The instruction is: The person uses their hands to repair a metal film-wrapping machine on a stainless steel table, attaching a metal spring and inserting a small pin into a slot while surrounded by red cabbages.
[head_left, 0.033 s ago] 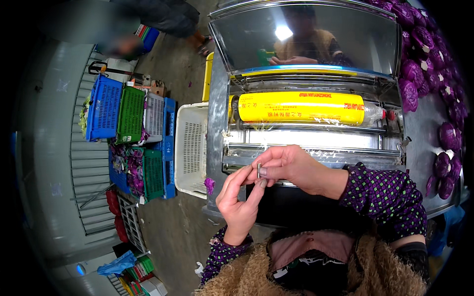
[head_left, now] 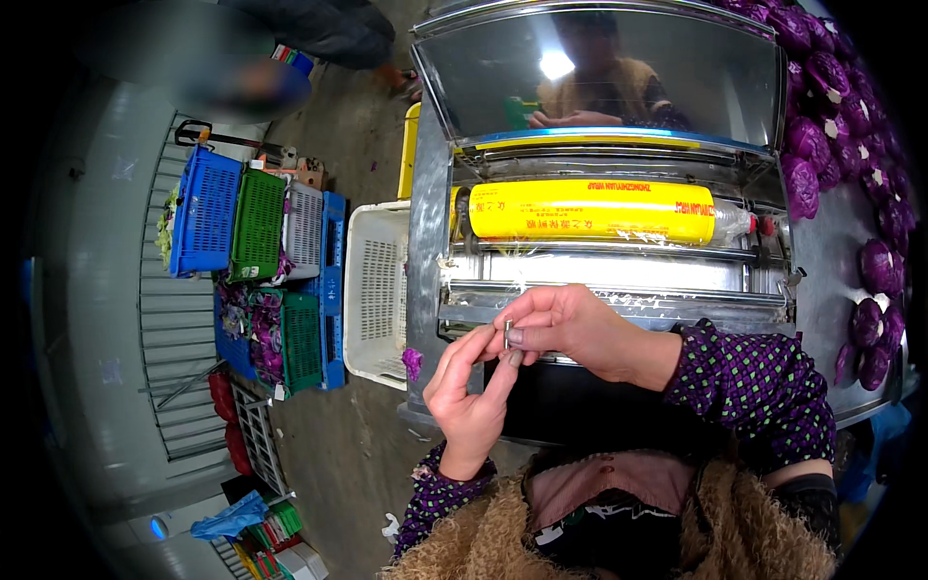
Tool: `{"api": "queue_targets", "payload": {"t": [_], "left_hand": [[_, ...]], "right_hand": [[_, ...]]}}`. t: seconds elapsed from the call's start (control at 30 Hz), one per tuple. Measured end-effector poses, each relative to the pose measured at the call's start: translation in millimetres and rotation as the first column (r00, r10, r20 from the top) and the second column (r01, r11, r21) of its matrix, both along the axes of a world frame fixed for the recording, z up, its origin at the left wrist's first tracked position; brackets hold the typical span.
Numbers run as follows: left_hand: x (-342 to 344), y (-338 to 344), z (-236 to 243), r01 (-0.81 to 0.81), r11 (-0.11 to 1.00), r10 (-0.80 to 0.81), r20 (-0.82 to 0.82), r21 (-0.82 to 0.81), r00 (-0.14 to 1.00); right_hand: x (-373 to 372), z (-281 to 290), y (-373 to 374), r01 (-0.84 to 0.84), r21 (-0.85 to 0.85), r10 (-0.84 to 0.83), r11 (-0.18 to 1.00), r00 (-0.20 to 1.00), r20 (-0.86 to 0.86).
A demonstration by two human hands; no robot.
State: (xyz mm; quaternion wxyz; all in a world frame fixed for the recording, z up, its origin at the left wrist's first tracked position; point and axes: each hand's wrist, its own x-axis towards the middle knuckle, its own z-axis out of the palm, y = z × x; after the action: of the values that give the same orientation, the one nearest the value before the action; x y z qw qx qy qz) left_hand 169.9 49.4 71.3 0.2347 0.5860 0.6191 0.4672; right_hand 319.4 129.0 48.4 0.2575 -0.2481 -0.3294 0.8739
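A small, shiny metal pin (head_left: 507,334) stands between my two hands, in front of the wrapping machine. The thumb and forefinger of my right hand (head_left: 565,333) pinch it from the right. My left hand (head_left: 467,401) comes up from the lower left, its fingertips closing round the pin's lower end and meeting the right fingers. Beyond the hands, a yellow-labelled roll of cling film (head_left: 590,213) lies across the metal wrapping machine (head_left: 619,302). Its dark, glossy panel (head_left: 619,87) tilts up at the back and reflects a person.
Purple cabbages (head_left: 807,145) pile along the right side of the steel table (head_left: 822,290). A white crate (head_left: 375,290) stands left of the machine. Farther left are a blue crate (head_left: 205,213), a green crate (head_left: 256,222) and a blue pallet (head_left: 332,290). Another person (head_left: 319,34) is at the upper left.
The other person at the upper left has shifted slightly. My hands and the pin look unchanged.
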Motion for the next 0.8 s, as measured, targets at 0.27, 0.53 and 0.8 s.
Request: {"api": "queue_targets", "payload": {"t": [0.27,0.53,0.8], "left_hand": [[-13.1,1.5,-1.6,0.001,0.98,0.046,-0.236,0.197,0.971],[-10.4,4.4,3.5,0.007,0.98,0.039,-0.228,0.199,0.973],[-6.1,5.6,5.7,-0.053,0.99,0.05,0.022,0.132,0.998]], "right_hand": [[-13.0,3.2,-2.8,0.009,-0.067,-0.01,0.998,1.0,-0.016],[-13.1,-5.7,-4.6,0.025,-0.141,-0.048,0.99,0.986,-0.16],[-13.2,-2.5,-7.5,0.063,-0.174,-0.099,0.983,0.973,-0.208]]}}
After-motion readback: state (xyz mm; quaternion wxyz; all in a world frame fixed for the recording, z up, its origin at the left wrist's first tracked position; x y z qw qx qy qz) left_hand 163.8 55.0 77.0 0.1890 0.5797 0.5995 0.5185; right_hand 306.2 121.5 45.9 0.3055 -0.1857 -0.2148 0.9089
